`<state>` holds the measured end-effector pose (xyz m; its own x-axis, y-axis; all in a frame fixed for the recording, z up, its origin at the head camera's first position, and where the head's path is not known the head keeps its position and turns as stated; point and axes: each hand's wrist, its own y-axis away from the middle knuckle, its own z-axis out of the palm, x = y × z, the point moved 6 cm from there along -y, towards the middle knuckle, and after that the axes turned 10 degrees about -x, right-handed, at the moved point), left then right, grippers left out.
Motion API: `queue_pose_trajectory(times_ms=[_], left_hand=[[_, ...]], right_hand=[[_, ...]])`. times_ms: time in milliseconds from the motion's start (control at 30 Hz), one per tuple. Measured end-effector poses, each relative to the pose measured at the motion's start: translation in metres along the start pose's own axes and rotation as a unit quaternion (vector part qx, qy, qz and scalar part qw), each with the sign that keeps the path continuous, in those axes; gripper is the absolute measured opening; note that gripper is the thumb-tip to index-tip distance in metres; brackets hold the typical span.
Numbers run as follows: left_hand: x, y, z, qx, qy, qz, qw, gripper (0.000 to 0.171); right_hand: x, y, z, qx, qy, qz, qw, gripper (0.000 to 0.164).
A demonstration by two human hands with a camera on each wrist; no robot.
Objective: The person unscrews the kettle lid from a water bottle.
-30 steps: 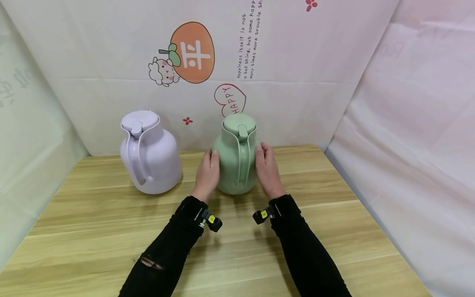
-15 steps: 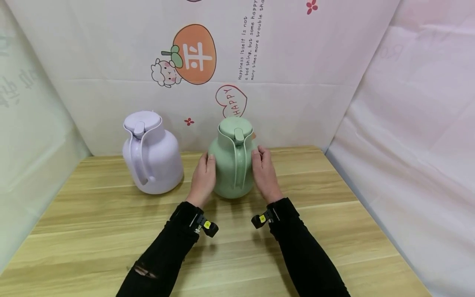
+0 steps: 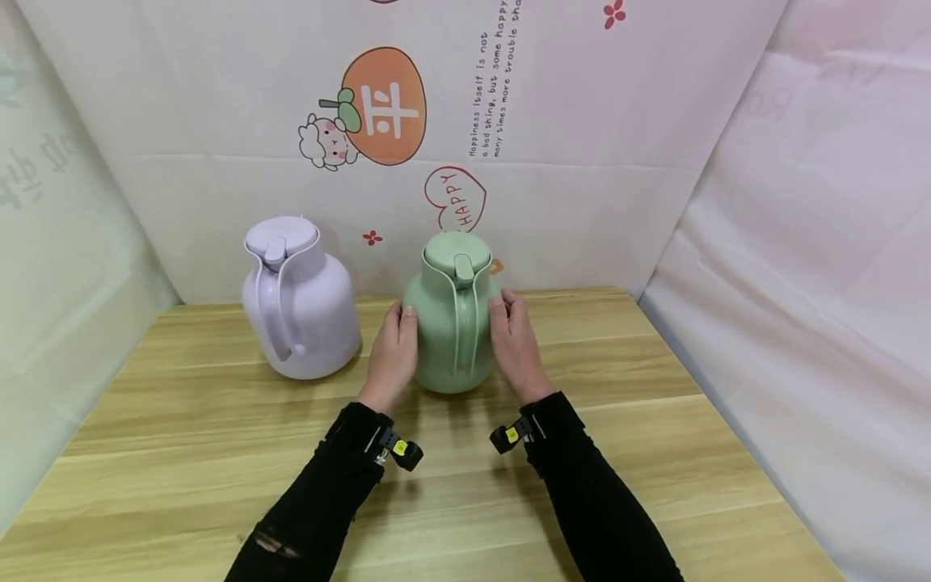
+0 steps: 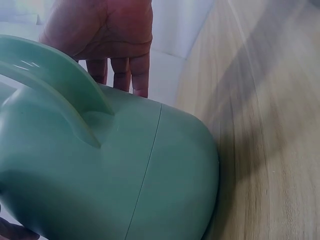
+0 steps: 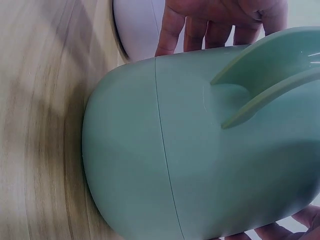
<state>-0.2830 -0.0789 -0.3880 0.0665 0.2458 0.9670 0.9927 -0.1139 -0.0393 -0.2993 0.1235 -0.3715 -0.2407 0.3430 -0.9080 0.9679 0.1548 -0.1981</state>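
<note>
A pale green thermos jug (image 3: 440,323) stands upright on the wooden table, its handle and lid lever facing the wearer. My left hand (image 3: 393,352) holds its left side, and my right hand (image 3: 518,347) holds its right side. Both thumbs lie along the front, while most of the fingers pass behind the body in the head view. The left wrist view shows the jug (image 4: 150,165) close up, its base right at the tabletop, with the right hand (image 4: 107,30) across from the camera. In the right wrist view the left hand (image 5: 215,25) spreads its fingers against the jug (image 5: 130,145).
A lilac thermos jug (image 3: 313,315) of the same shape stands to the left on the wooden table (image 3: 618,485), its handle also toward the wearer. A printed white cloth (image 3: 567,202) hangs behind the table, and plain pale cloths flank both sides.
Both hands have brought the green jug slightly left and nearer to the wearer, keeping it upright. The lilac jug has stayed in its place, and the head view has shifted a little.
</note>
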Motion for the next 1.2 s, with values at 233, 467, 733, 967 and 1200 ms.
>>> queue_pose_trajectory(times_ms=[233,467,733,967,1200], left_hand=[[0.001,0.005,-0.003,0.009,-0.006,0.005,0.9999,0.072],[0.001,0.011,-0.006,0.012,-0.015,0.016,0.9997,0.072],[0.000,0.017,-0.010,0.016,-0.030,0.018,0.9993,0.072],[0.003,0.024,-0.012,0.017,-0.044,0.029,0.9985,0.070],[0.002,0.031,-0.014,0.015,-0.043,0.021,0.9987,0.073]], right_hand=[[-0.004,0.002,0.004,-0.002,0.012,-0.006,1.000,0.065],[-0.008,0.005,0.007,-0.005,0.025,-0.018,1.000,0.059],[-0.010,0.008,0.009,-0.011,0.032,-0.035,0.999,0.061],[-0.013,0.012,0.011,-0.014,0.039,-0.039,0.998,0.059],[-0.016,0.016,0.014,-0.021,0.038,-0.041,0.998,0.058]])
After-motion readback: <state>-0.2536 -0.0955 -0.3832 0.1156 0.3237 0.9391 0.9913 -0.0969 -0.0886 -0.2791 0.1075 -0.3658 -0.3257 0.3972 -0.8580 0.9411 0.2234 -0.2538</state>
